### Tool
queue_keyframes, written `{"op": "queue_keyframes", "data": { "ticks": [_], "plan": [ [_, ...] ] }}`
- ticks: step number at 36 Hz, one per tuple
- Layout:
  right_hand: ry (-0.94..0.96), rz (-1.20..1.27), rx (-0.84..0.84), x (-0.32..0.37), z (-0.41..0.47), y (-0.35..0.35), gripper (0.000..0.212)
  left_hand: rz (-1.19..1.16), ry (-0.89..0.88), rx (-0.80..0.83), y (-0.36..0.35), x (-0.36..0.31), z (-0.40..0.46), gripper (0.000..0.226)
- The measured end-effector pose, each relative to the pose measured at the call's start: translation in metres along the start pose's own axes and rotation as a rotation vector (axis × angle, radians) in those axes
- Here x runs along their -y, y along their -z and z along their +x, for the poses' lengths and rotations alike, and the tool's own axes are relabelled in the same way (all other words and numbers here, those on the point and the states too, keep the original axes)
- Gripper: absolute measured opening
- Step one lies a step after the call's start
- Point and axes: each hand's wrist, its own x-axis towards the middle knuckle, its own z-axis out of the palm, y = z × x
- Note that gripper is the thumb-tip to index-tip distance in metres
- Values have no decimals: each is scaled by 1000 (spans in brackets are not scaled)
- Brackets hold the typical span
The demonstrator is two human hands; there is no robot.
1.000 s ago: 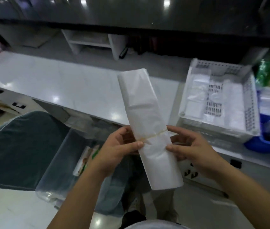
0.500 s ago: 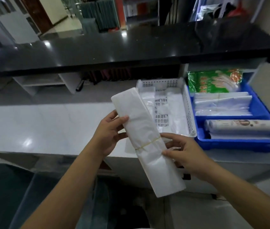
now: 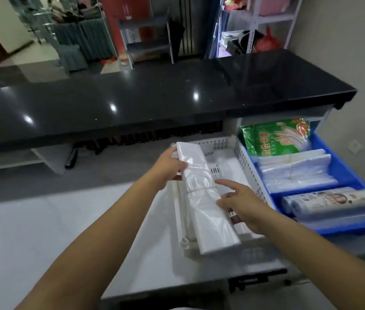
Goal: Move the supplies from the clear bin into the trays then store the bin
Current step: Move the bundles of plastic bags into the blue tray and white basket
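Bag bundle lowered into the white tray, both hands on it

A banded bundle of white plastic bags lies lengthwise along the left side of the white perforated tray, its near end reaching over the tray's front rim. The left hand grips the far part of the bundle, thumb across the top and the other fingers curled under its left edge. The right hand has its fingers mostly straight and spread: the forefinger points at the rubber band and the remaining fingers press against the bundle's right edge, so it steadies rather than clasps. Just beside the white tray, touching it, stands the blue tray with a green glove packet, a stack of clear bags and printed rolls. Both trays sit on the pale worktop. The clear bin is out of view, so how much is left in it cannot be told.

Risks, as I judge them: the bundle is slick and floppy, held by one band, so letting go while its near end overhangs the rim could tip it out onto the worktop. Pushing it down hard could slip the band and fan the bags loose. A sideways shove could also nudge the light tray
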Motion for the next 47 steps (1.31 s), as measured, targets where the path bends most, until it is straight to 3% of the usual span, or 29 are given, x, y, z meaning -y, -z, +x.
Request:
{"op": "queue_keyframes", "data": {
  "ticks": [3,6,8,12,14,18,22,26,38,43,47],
  "plan": [
    [-60,-8,-46,0,29,-13,56,223,-22,-66,12,6,33,72],
    [-109,-38,-94,-8,49,-23,55,812,-116,-110,22,18,54,81],
    [-115,-103,-136,-15,57,-31,57,1147,-228,-118,22,28,62,74],
    [-44,-290,-207,-20,63,-41,62,1325,-440,30,11,37,71,36],
    [2,-546,-214,-18,61,-44,73,1432,-451,135,4,41,79,41],
    [196,-1139,-107,-18,52,-50,95,1457,-435,174,-7,43,91,60],
    [219,-1483,71,-30,48,-50,79,1468,-366,203,-22,50,100,67],
    [220,-1496,77,-48,44,-49,68,1538,-383,170,-25,58,110,67],
    [239,-1511,102,-58,45,-43,78,1522,-399,144,-24,56,112,65],
    [230,-1442,101,-48,44,-42,81,1467,-343,214,-22,43,108,63],
    [325,-1377,63,-38,30,-39,73,1359,-367,163,-15,28,82,72]
  ]
}}
